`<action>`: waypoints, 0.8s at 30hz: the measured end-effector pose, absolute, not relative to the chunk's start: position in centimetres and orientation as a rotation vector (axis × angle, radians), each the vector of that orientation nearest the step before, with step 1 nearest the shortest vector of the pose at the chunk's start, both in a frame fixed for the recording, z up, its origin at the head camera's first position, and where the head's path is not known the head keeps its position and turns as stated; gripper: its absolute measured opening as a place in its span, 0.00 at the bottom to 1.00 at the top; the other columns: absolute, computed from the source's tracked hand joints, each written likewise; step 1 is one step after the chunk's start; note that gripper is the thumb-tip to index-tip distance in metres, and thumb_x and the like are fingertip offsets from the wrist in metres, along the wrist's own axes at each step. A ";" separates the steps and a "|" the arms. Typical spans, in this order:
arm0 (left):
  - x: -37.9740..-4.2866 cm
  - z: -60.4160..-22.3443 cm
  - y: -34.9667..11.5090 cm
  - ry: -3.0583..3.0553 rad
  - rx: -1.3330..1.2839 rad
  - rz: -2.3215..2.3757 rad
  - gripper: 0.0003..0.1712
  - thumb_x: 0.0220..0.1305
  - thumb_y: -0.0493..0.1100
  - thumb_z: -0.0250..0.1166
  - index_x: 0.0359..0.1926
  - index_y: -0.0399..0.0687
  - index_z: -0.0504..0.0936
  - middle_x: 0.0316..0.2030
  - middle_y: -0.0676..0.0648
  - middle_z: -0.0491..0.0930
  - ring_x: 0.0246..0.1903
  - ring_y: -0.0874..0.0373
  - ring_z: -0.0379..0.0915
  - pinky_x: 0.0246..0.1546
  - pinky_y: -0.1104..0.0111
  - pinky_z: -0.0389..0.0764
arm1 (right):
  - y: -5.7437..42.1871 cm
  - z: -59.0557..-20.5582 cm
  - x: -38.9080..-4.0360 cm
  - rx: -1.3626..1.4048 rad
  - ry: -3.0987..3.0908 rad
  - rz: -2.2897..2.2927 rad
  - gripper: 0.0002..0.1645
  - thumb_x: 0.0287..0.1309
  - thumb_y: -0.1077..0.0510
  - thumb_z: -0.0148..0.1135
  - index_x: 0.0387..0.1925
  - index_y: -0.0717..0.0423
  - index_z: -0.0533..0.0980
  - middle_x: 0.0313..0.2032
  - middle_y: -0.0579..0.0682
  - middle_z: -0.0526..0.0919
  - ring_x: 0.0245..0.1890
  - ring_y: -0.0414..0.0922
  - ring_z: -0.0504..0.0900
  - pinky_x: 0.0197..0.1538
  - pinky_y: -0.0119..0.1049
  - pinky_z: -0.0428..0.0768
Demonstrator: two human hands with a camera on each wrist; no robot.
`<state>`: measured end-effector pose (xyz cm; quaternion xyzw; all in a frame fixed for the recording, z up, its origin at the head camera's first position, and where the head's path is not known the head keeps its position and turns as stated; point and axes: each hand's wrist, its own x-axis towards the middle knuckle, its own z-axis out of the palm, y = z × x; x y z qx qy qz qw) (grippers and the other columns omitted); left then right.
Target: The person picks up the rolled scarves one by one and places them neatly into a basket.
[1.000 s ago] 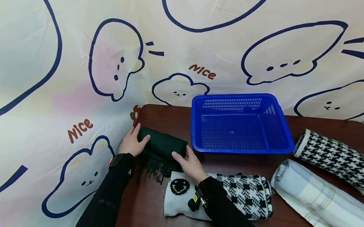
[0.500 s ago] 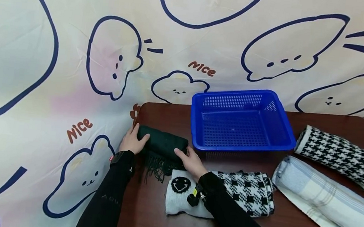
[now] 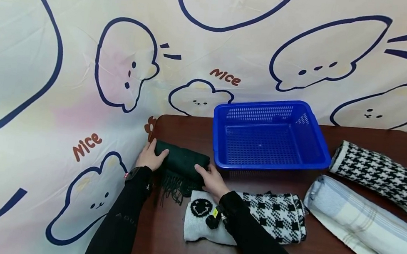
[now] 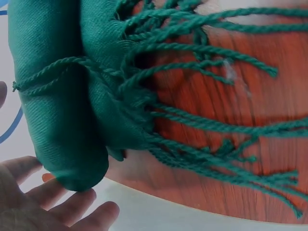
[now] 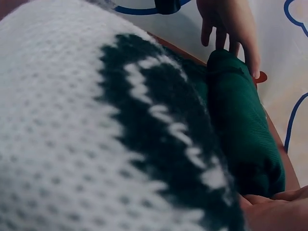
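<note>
A dark green scarf (image 3: 185,160) lies rolled up at the table's left end, its twisted fringe (image 4: 202,125) spread toward the near side. My left hand (image 3: 150,157) is at the roll's left end. In the left wrist view its fingers (image 4: 79,207) are spread and fairly straight, touching that end. At the opposite end is my right hand (image 3: 215,181), thumb on the near side and fingers extended past the roll's end. The right wrist view shows only part of this hand (image 5: 276,209), against the scarf. Under the right wrist lies a folded white and black knitted scarf (image 3: 276,217).
A blue plastic basket (image 3: 268,168) stands at the back of the brown table (image 3: 175,245). To its right lie a rolled houndstooth scarf (image 3: 386,177) and a folded pale blue and cream scarf (image 3: 366,219) with white fringe. A printed cloth (image 3: 135,2) hangs behind.
The camera view has shifted slightly. Both hands stay at the ends of the green roll, with hardly any movement of the hands or scarf.
</note>
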<state>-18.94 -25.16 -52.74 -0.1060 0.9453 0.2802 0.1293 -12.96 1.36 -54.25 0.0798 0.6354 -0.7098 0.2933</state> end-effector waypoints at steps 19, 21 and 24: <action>-21.3 -58.1 -27.1 2.624 -0.391 1.175 0.53 0.77 0.73 0.55 0.87 0.50 0.50 0.84 0.35 0.50 0.81 0.31 0.45 0.81 0.38 0.49 | 0.8 -54.6 -13.5 0.335 1.555 -2.019 0.53 0.81 0.42 0.56 0.87 0.55 0.37 0.85 0.65 0.38 0.83 0.67 0.45 0.73 0.62 0.73; -22.5 -61.3 -28.5 2.622 -0.394 1.196 0.56 0.73 0.79 0.53 0.88 0.55 0.49 0.84 0.37 0.50 0.82 0.32 0.44 0.81 0.38 0.48 | 0.7 -54.6 -13.6 0.339 1.543 -2.023 0.53 0.82 0.42 0.56 0.87 0.55 0.37 0.85 0.65 0.38 0.83 0.67 0.45 0.73 0.62 0.72; -23.4 -63.2 -29.6 2.616 -0.376 1.188 0.54 0.74 0.78 0.52 0.87 0.57 0.50 0.85 0.40 0.49 0.82 0.34 0.44 0.81 0.38 0.48 | 0.6 -54.7 -13.6 0.343 1.532 -2.024 0.53 0.81 0.42 0.56 0.87 0.57 0.38 0.85 0.66 0.39 0.83 0.68 0.45 0.74 0.63 0.71</action>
